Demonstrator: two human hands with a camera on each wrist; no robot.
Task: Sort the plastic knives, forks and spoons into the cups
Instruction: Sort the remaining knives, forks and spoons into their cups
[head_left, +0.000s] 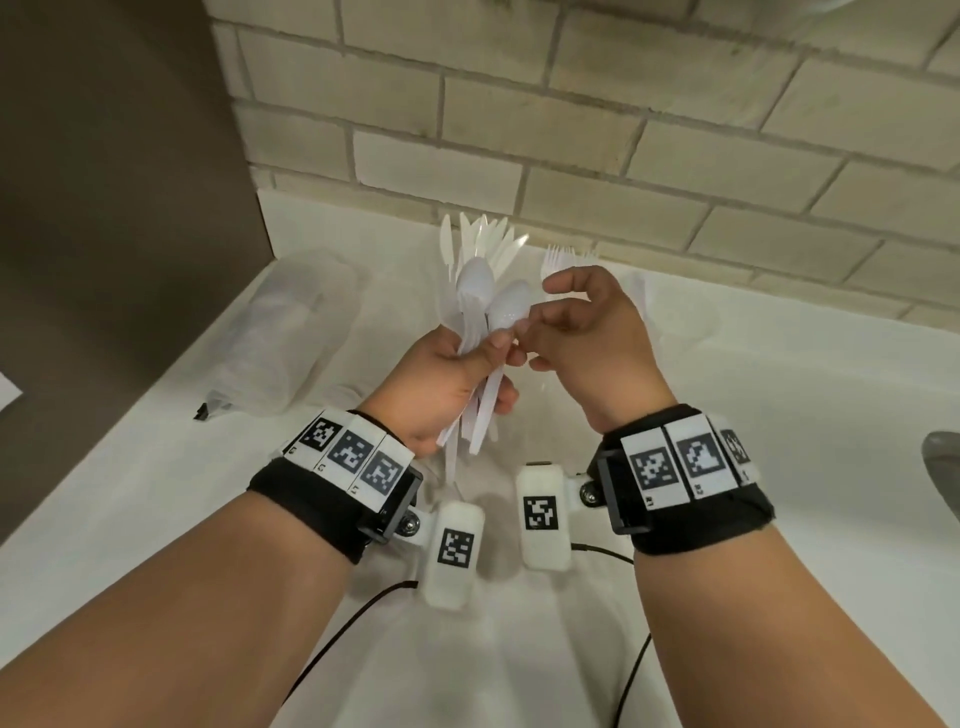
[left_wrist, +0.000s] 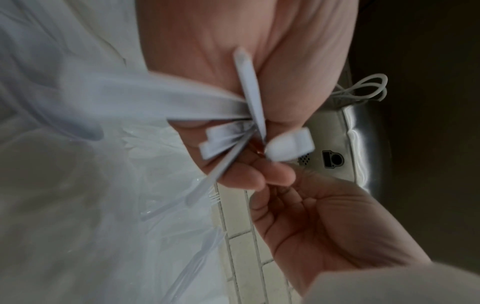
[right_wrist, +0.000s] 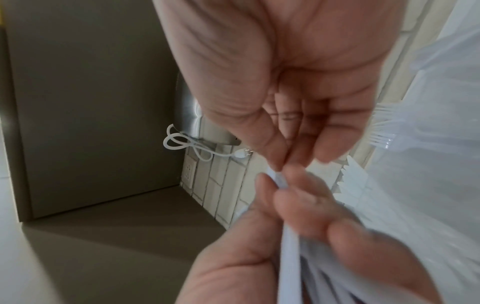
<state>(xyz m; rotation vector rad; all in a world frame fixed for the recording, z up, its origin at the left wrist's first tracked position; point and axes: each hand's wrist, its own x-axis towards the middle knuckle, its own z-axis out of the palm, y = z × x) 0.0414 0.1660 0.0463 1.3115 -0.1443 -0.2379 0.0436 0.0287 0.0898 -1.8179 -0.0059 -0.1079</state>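
My left hand (head_left: 496, 371) grips a bundle of white plastic spoons (head_left: 475, 283), bowls up, above the white counter (head_left: 779, 415). My right hand (head_left: 524, 338) pinches the neck of the front spoon (head_left: 509, 306) between thumb and finger, right beside the left thumb. In the right wrist view the pinch (right_wrist: 280, 164) sits on the spoon's edge (right_wrist: 279, 179). In the left wrist view the handle ends (left_wrist: 221, 142) fan out under my left fingers (left_wrist: 246, 174). Behind them, white knives (head_left: 483, 241) and forks (head_left: 563, 257) stand upright near the wall; their clear cups barely show.
A clear plastic bag (head_left: 291, 332) lies on the counter at the left. The brick wall (head_left: 623, 130) closes the back and a brown panel (head_left: 104, 156) the left. A grey sink rim (head_left: 943, 467) shows at the right edge. Black cables (head_left: 337, 623) trail from the wrist cameras.
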